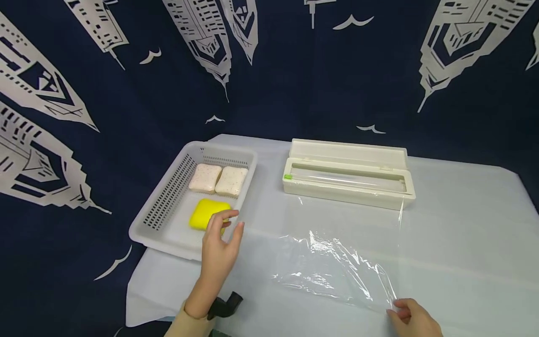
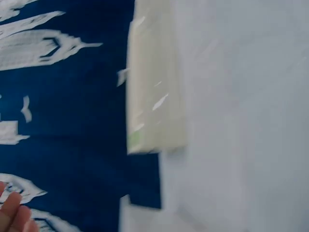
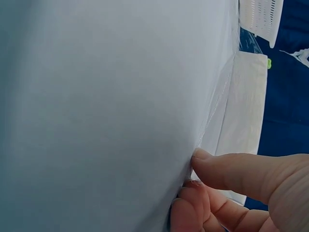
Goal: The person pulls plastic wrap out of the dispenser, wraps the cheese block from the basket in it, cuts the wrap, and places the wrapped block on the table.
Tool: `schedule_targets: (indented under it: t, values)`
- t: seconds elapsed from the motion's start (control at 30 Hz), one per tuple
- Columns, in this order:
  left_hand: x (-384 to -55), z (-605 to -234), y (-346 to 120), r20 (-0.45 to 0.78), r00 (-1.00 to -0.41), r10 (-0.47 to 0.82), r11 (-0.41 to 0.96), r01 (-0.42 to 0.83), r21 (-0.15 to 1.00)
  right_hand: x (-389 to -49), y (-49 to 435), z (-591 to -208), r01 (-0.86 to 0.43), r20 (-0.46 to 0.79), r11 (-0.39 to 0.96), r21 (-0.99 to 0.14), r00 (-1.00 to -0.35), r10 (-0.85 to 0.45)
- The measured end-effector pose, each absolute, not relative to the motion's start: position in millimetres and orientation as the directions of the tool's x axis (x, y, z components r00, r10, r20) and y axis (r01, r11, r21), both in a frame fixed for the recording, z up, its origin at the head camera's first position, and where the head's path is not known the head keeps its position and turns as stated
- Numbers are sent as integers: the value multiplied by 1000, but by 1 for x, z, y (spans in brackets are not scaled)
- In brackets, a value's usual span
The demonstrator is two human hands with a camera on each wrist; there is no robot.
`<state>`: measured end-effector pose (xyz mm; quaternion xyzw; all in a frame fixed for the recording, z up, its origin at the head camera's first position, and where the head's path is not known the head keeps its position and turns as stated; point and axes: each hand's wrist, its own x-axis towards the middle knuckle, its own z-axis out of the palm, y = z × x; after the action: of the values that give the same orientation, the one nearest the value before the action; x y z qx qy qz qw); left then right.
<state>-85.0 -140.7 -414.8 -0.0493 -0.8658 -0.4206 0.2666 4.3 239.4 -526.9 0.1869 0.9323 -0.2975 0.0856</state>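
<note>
A sheet of clear cling film [image 1: 324,262] stretches from the cream dispenser box [image 1: 349,192] towards the near side of the table. My right hand [image 1: 414,320] pinches the film's near right corner between thumb and fingers, and the right wrist view shows the pinched edge [image 3: 212,113] up close. My left hand [image 1: 221,248] hovers by the right side of a white basket [image 1: 157,238], thumb and fingers apart and nothing between them. Its fingers overlap a soft-looking yellow block [image 1: 206,213] in the basket. Blurred fingers [image 2: 17,215] of that hand show in the left wrist view.
Two pale speckled square slices [image 1: 230,181], like bread, lie side by side at the basket's far end. The dispenser's lid [image 1: 349,152] stands raised at the back. A white cloth [image 1: 463,234] covers the table, and a dark printed curtain [image 1: 294,84] hangs behind.
</note>
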Motion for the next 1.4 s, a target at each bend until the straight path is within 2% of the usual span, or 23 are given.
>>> schedule_targets:
  t: [0.1,0.2,0.33,0.43,0.53,0.63,0.9,1.07,1.27,1.4]
  values:
    - [-97,-395,-160,502,-856,-125,629,322,707,5,236,-530,421,-249,743,-520,-907,340]
    - [-111,-373,-187,437,-896,-82,627,295,721,3,233,-533,457,-254,725,-516,-889,380]
    - [-140,-350,-232,257,-966,38,586,230,777,2,231,-537,482,-256,706,-519,-875,410]
    - [-165,-346,-263,68,-987,147,578,141,804,1,232,-539,477,-261,707,-522,-878,401]
    - [-189,-355,-284,-119,-968,222,635,51,770,1,236,-540,487,-285,707,-513,-873,395]
    - [-208,-373,-295,-253,-935,249,709,-2,705,2,239,-543,496,-305,702,-511,-868,391]
    - [-228,-412,-293,-485,-838,250,852,-47,521,2,237,-543,475,-271,696,-539,-880,390]
    - [-229,-426,-294,-556,-795,243,904,-22,427,1,237,-542,474,-265,690,-547,-880,395]
    - [-229,-438,-298,-607,-757,241,895,-68,441,1,240,-543,482,-300,688,-543,-876,377]
    - [-229,-441,-294,-622,-753,214,901,-93,423,2,241,-543,483,-313,691,-538,-875,369]
